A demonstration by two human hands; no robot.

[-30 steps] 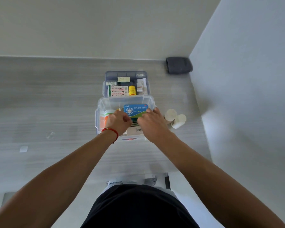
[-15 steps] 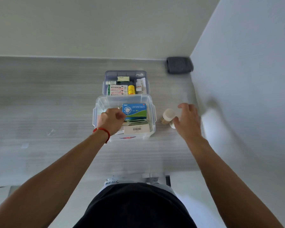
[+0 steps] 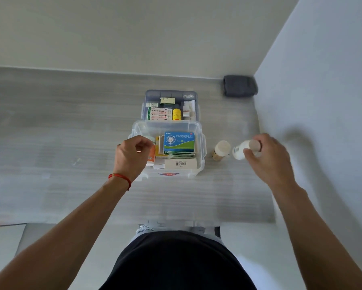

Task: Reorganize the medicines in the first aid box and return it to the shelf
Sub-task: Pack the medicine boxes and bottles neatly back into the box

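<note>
A clear plastic first aid box (image 3: 199,126) stands open on the grey wooden surface. Inside lie a blue tablet box (image 3: 179,141), a white barcoded box (image 3: 180,163) and an orange-labelled bottle (image 3: 151,156). Behind it sits a grey divided tray (image 3: 148,96) with small boxes and a yellow bottle (image 3: 176,114). My left hand (image 3: 131,156) hovers loosely curled over the box's left side, holding nothing I can see. My right hand (image 3: 268,158) grips a white bottle (image 3: 241,151), tilted, to the right of the box. A second, brownish bottle (image 3: 220,150) stands between it and the box.
A white wall (image 3: 322,101) rises close on the right. A dark grey folded cloth (image 3: 239,86) lies in the back right corner. The surface's front edge runs just ahead of my body.
My right hand left the box, moved right and picked up the white bottle. My left hand stayed over the box's left side.
</note>
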